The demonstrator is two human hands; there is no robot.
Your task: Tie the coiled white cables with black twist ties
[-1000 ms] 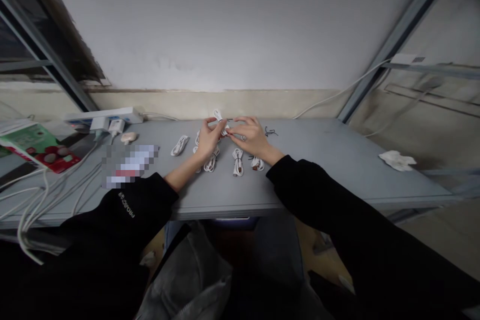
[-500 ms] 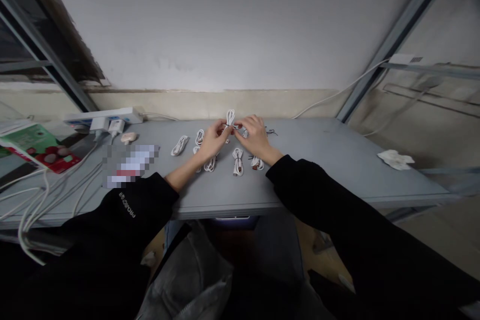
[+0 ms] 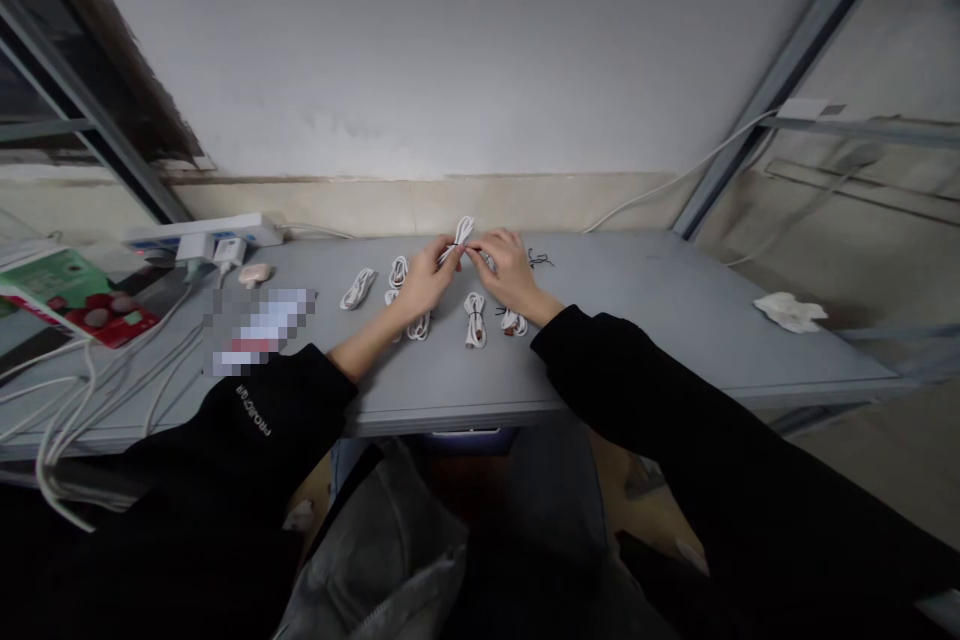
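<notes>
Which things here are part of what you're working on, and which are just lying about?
Part of it: left hand, right hand, the white cable both hold, the other coiled white cables on the grey table.
Lying about: power strip, chargers, crumpled tissue, fruit-printed packet.

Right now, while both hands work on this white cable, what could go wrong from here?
The white coiled cable held between the left hand and right hand might spring open if released early. The left hand's wrist, close to another white cable bundle, could knock it. A small dark wire tie near the right hand could be brushed away.
</notes>
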